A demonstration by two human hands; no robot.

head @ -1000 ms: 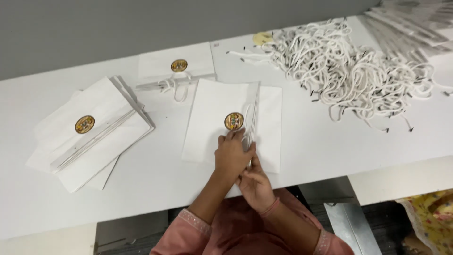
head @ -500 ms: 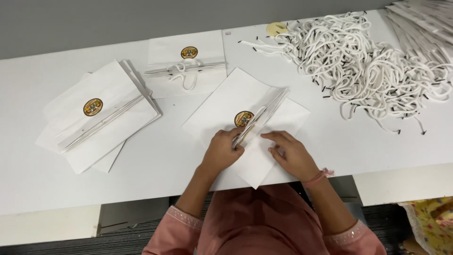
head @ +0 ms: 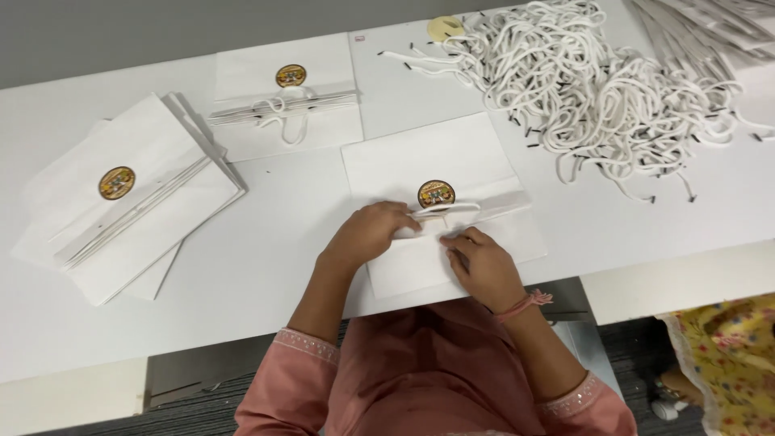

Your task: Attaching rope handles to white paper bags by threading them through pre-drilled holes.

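Note:
A flat white paper bag (head: 436,165) with a round gold sticker (head: 436,194) lies on the white table (head: 266,258) in front of me. My left hand (head: 367,232) rests on the bag's folded top edge, fingers curled on a white rope handle (head: 448,210). My right hand (head: 480,266) presses on the lower part of the bag, just right of the left hand, fingertips at the fold.
A stack of flat white bags (head: 133,202) lies at the left. Another bag with rope handles (head: 282,105) sits behind. A big heap of white cords (head: 597,89) fills the back right. The table's front edge runs near my body.
The bag has turned from a slanted position to lie square to the table edge. Both hands came together at its folded top, and a rope handle loop now shows there.

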